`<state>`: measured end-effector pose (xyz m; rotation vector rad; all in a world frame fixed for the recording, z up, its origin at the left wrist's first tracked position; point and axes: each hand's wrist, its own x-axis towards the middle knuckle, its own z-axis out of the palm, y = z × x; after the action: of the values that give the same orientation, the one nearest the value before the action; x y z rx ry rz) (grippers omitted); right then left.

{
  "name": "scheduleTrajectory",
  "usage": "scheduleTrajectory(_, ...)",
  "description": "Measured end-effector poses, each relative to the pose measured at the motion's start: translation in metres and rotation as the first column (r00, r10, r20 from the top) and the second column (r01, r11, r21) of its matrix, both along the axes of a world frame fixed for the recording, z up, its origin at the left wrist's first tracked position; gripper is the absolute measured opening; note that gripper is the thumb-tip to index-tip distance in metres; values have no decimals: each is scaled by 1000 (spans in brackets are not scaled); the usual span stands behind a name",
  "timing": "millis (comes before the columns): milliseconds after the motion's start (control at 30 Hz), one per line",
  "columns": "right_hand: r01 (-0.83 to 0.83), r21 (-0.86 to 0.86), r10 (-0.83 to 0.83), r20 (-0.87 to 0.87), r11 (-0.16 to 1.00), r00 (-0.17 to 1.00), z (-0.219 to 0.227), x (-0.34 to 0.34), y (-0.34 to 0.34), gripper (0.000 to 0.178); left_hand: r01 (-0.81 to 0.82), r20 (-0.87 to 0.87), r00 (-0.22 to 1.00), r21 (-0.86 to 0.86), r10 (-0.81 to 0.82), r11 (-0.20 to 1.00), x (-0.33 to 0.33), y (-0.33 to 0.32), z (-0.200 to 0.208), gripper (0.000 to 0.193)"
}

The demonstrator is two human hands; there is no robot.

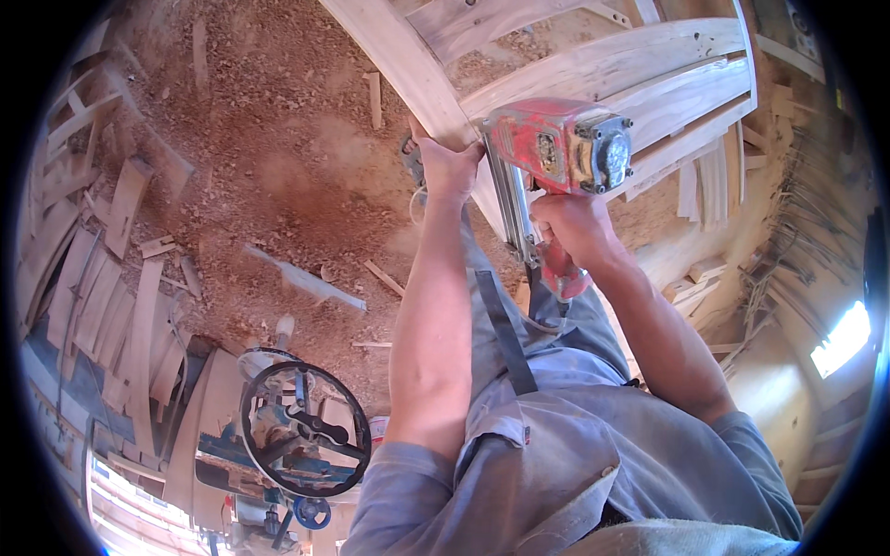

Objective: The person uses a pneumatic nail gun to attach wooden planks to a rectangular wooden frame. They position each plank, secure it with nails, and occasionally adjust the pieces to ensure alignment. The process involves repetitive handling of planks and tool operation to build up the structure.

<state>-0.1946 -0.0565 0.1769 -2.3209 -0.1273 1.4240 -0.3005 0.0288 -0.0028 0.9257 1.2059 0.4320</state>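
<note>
My right hand is wrapped round the handle of a worn red nail gun. Its silver magazine runs down toward my body, and its nose end lies close against a pale wooden frame. My left hand grips the edge of that same frame just left of the nail gun, thumb on the near side and some fingers hidden behind the wood. Curved slats extend from the frame to the upper right. Whether the nose touches the wood is hard to make out.
Sawdust and wood chips cover the floor, with loose offcuts scattered on it. Boards are piled at the left. A machine with a large black handwheel stands at lower left. Wood pieces lie at the right.
</note>
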Motion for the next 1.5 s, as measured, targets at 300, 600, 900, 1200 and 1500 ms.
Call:
scheduleTrajectory(300, 175, 88, -167, -86, 981, 982, 17, 14, -17, 17, 31, -19, 999, -16, -31, 999, -3, 2, 1, 99)
scheduleTrajectory(600, 336, 10, -330, -169, 942, 929, 18, 4, -48, 11, -127, 78, 988, -118, 137, 985, 10, 0, -1, 92)
scheduleTrajectory(900, 254, 60, -240, -180, 965, 954, 8, -3, -47, 22, -122, 6, 992, -110, 124, 986, 14, -1, 7, 112)
scheduleTrajectory(1200, 188, 53, -184, -75, 981, 980, 10, -2, -53, 27, -150, -14, 989, -27, 149, 988, 11, -8, -7, 93)
scheduleTrajectory(1500, 238, 3, -238, -60, 971, 969, 21, 2, -108, 21, 68, -106, 992, 37, -63, 997, -2, -48, 23, 119)
